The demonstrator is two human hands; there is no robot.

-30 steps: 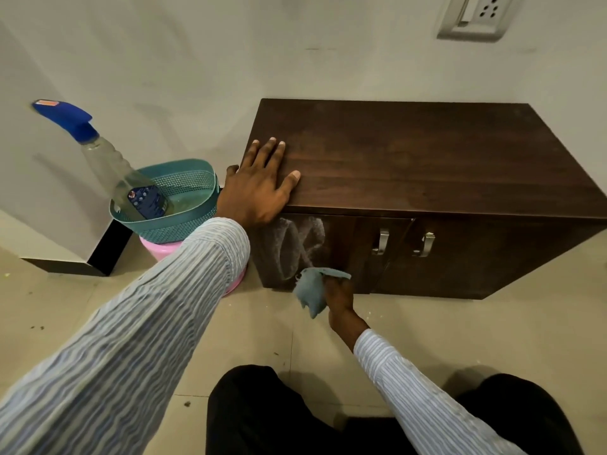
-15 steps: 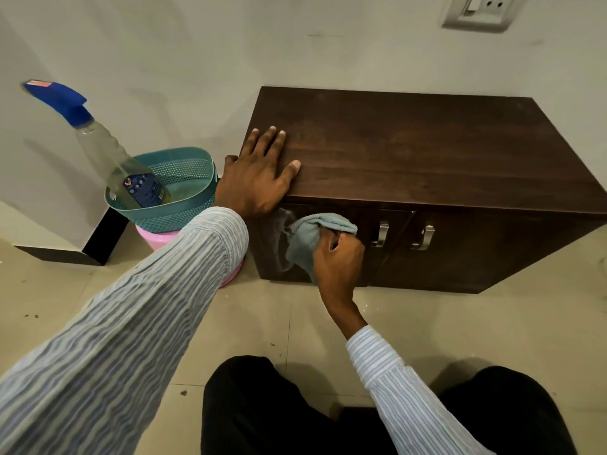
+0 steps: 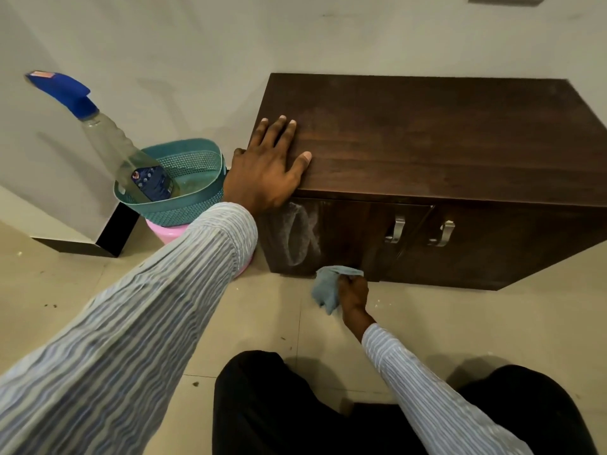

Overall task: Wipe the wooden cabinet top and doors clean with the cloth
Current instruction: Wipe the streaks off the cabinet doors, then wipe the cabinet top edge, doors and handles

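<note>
Head view: our right hand (image 3: 353, 292) clutches the cloth (image 3: 328, 287) bunched at the left door's (image 3: 341, 234) bottom edge; it looks soft and light, best held wadded. Left hand (image 3: 266, 169) lies flat on the cabinet top (image 3: 443, 133). Floor (image 3: 262, 316) limits downstrokes; handles (image 3: 395, 228) may snag.

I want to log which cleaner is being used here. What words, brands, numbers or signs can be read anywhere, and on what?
None can be read.
Spray bottle: its dark blue label has print, too small and blurred to read.
Blue spray head: a small pale sticker on its top, blurred, unreadable.
Cabinet, cloth, teal basket: no text visible.
</note>
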